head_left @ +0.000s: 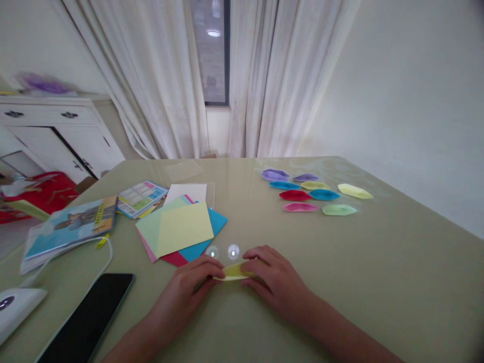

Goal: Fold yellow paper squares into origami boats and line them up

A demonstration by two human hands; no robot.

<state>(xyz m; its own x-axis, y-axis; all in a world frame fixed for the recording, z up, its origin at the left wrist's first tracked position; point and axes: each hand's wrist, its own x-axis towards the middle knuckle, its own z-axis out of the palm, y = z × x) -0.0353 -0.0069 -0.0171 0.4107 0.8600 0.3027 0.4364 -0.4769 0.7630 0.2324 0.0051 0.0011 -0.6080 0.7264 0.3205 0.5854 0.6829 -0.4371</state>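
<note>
Between my two hands is a small yellow folded paper boat (235, 273), low over the near middle of the table. My left hand (191, 282) pinches its left end between thumb and fingers. On the other end, my right hand (278, 277) has its thumb and fingertips closed; they cover that tip. Just beyond my left hand lies a fanned stack of coloured paper, with a pale yellow sheet (185, 229) on top and a blue sheet (217, 222) under it. Several finished-looking folded boats rest farther right, among them a red boat (295, 196) and a light green boat (339, 209).
A black phone (88, 315) lies at the near left, with a white cable (109, 252) and a white device (18, 307) beside it. Books (75, 227) and a patterned pack (141, 197) sit at the left. Curtains (159, 75) hang behind the table (378, 282).
</note>
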